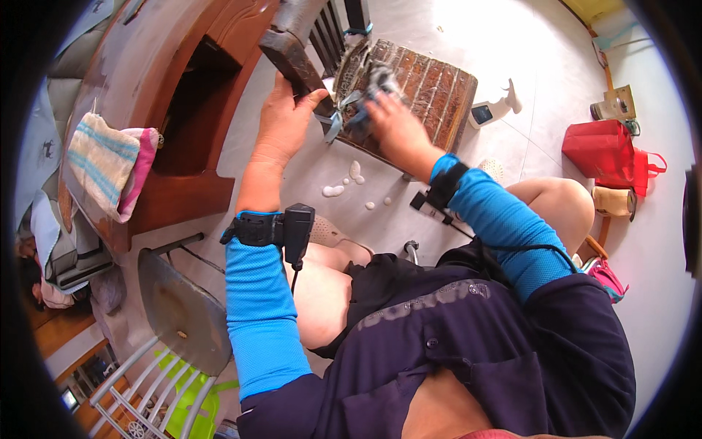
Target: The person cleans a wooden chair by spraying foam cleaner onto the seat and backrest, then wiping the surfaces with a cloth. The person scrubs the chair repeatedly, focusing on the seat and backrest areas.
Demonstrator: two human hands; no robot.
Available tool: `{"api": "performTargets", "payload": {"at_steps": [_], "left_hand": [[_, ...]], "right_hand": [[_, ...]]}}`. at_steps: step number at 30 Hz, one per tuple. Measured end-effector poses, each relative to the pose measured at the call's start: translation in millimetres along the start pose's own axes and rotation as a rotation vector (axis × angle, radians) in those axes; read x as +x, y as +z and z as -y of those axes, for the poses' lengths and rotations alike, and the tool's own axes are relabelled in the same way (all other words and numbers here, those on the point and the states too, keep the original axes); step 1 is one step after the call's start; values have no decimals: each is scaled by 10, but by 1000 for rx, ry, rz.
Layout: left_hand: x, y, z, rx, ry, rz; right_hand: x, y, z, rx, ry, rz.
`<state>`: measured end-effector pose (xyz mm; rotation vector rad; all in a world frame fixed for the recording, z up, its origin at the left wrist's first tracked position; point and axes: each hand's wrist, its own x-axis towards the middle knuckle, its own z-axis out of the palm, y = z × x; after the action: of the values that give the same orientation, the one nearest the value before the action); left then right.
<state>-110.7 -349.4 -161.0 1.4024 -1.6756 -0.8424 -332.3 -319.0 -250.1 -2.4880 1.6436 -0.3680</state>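
An old wooden chair with a dark slatted seat (433, 90) stands tilted or lying before me; its exact pose is hard to tell. My left hand (282, 123) grips the end of a thick dark wooden chair bar (293, 63), thumb across the top. Under the fingers of my right hand (399, 129) is a grey and dark cloth (382, 79), pressed to the seat near its back edge. Both cloth and fingers are blurred. A pale blue fabric strip (334, 123) is tied around the frame between my hands.
White foam blobs (334, 190) dot the tiled floor near my feet. A white spray bottle (496, 108) lies right of the seat. Red bags (598, 148) sit along the right wall. At left are a wooden cabinet (192, 192), a hanging striped towel (104, 159) and a metal-framed chair (186, 302).
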Motion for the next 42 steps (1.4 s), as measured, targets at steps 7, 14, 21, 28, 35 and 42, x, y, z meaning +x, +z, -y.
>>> {"api": "performTargets", "payload": {"at_steps": [7,14,21,28,35,42], "left_hand": [[-84,-114,19,60,12,-10],[24,-8,-13,4,3,23],[-113,-150,-37,22,-91,35],[-26,-139,54,-6,-46,95],[-46,-102,58,1,-69,78],[-44,-125,61,-92,-60,109]], "right_hand": [[-576,-285,-246,99,-243,131],[216,-406,-1416,-86,153,-90],[-764,-382,-398,145,-170,84],[-294,-367,-1601,131,31,-318],[-715,-171,-1153,346,196,-367],[-1327,-242,-668,290,113,-238]]}}
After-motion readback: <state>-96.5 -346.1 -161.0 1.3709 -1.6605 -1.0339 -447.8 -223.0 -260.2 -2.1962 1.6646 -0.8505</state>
